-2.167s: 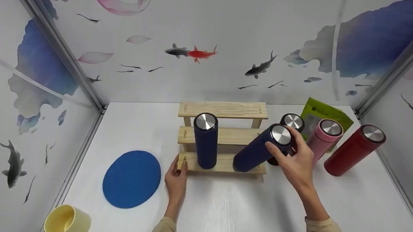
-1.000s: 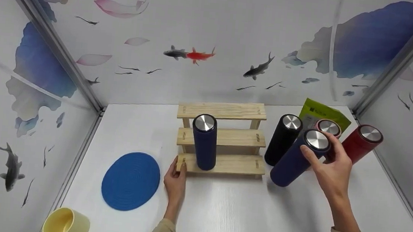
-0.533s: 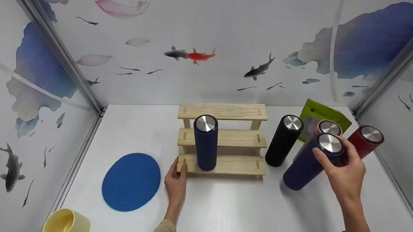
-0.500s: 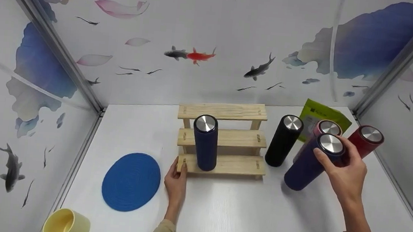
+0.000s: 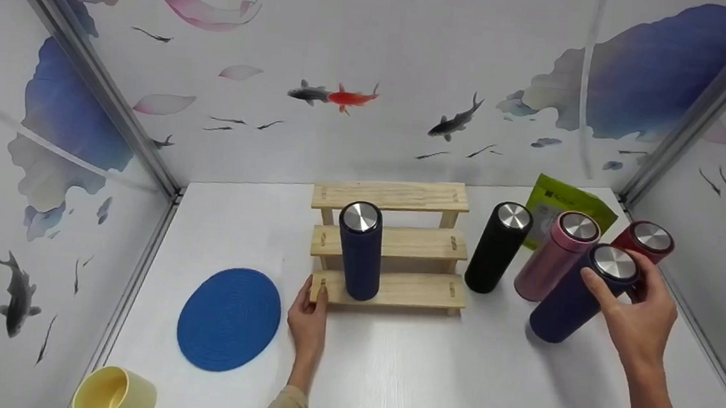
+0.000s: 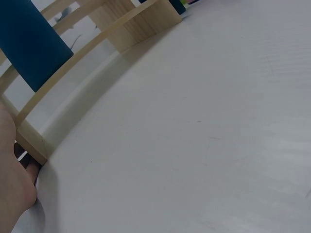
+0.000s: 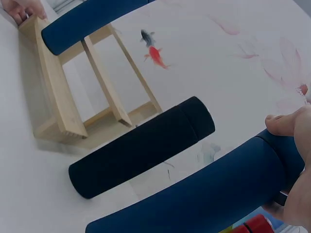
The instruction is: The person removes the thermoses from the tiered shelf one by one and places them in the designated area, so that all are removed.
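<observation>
In the head view, my right hand [image 5: 642, 314] grips a dark blue thermos [image 5: 568, 304] near its steel lid, at the right of the table. The right wrist view shows the held thermos [image 7: 204, 187] close up; whether its base touches the table I cannot tell. My left hand [image 5: 308, 321] holds the left end of the lowest step of a three-tier wooden rack [image 5: 421, 291]. A second dark blue thermos [image 5: 361, 263] stands upright on that step, left of its middle. Behind the held thermos are a pink thermos [image 5: 545, 266] and a partly hidden red thermos [image 5: 642, 238].
A black thermos [image 5: 493, 255] stands just right of the rack. Behind it a green pouch [image 5: 544, 193] leans near the back wall. Left of the rack lies a round blue mat [image 5: 229, 319], and a yellow cup [image 5: 129, 397] stands at the front left.
My right hand has lifted the blue thermos off the rack's lowest step and carried it right, past the black and pink ones. My left hand stays on the rack.
</observation>
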### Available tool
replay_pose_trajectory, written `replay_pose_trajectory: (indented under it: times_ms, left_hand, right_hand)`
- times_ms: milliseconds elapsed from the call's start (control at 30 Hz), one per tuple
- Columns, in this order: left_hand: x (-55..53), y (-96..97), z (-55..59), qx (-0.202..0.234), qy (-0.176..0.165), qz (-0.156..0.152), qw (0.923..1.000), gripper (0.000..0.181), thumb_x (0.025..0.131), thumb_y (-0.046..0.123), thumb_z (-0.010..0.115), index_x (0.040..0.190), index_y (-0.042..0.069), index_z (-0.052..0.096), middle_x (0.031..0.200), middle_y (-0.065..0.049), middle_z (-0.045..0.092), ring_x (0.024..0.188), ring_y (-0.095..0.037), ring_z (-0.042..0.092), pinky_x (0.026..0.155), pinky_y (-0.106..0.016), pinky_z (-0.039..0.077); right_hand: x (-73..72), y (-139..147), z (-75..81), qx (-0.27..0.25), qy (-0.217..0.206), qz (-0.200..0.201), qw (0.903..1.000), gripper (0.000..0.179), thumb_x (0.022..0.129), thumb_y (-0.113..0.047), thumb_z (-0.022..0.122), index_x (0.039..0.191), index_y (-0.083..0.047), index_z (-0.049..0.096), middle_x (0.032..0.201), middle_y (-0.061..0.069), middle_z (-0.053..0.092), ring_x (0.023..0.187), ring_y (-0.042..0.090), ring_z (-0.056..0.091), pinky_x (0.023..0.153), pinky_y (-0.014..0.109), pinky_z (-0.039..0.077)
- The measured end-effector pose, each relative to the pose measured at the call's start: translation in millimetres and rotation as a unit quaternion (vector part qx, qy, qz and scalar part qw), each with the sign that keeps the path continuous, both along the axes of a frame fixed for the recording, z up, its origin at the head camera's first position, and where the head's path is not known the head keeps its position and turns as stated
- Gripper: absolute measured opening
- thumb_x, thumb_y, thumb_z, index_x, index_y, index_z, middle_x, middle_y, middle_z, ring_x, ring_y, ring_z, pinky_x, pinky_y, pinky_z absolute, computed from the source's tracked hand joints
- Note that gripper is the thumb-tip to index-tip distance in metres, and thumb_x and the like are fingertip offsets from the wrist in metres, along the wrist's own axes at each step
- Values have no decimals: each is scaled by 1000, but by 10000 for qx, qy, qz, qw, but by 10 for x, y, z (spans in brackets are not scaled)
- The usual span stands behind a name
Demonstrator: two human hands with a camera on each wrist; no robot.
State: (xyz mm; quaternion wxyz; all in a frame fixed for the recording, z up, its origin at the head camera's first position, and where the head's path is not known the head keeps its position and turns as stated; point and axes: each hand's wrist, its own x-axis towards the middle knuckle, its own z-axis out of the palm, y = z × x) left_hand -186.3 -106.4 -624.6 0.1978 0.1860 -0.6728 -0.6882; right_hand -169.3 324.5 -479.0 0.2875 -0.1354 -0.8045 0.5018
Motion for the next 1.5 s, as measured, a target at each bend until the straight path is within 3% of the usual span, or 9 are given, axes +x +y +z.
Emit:
replay_pose_trajectory:
  times_ms: [333, 567, 767, 1000, 1133, 1500]
  left_hand:
    - [21, -2, 20, -103, -5, -32, 9999, 45, 98, 8, 67, 141, -2, 58, 133, -23, 65, 71, -11, 51, 62, -18, 44]
    - [28, -7, 37, -168, -6, -33, 9999, 45, 98, 8, 67, 140, -2, 58, 137, -23, 62, 75, -13, 54, 63, -18, 45]
    - [19, -6, 23, -124, 30, -5, 9999, 45, 97, 7, 68, 140, -3, 58, 137, -23, 63, 73, -11, 53, 63, -18, 45]
    - [16, 2, 28, -128, -3, 41, 9999, 44, 97, 6, 68, 139, -2, 59, 131, -23, 66, 68, -10, 50, 60, -18, 44]
    - [12, 10, 21, -95, -9, 35, 9999, 45, 97, 6, 68, 139, -2, 59, 135, -23, 64, 71, -11, 52, 62, -18, 45]
    - [-1, 5, -9, -105, -14, -22, 9999, 45, 98, 7, 67, 141, -2, 58, 137, -23, 63, 75, -12, 52, 64, -17, 44]
  right_hand:
    - [27, 212, -151, -101, -351, -398, 9985, 67, 85, -20, 83, 145, -15, 55, 134, 8, 60, 117, 1, 56, 103, 15, 44]
    - [21, 342, -181, -388, -437, -687, 9959, 65, 85, -23, 83, 144, -17, 55, 125, -6, 59, 117, 2, 56, 106, 17, 43]
    - [-15, 464, -210, -501, -470, -848, 9940, 68, 86, -24, 82, 146, -14, 53, 132, -1, 58, 121, 4, 56, 108, 19, 42]
    - [-25, 553, -259, -526, -336, -1096, 9920, 64, 85, -23, 82, 143, -16, 55, 125, -9, 59, 115, 2, 55, 106, 18, 42]
    - [-8, 582, -291, -603, -309, -1087, 9918, 63, 86, -22, 81, 142, -17, 55, 123, -14, 56, 117, 3, 54, 107, 18, 41]
    - [-19, 637, -338, -580, -280, -1134, 9915, 63, 88, -23, 79, 145, -16, 52, 128, -11, 55, 125, 6, 53, 112, 24, 39]
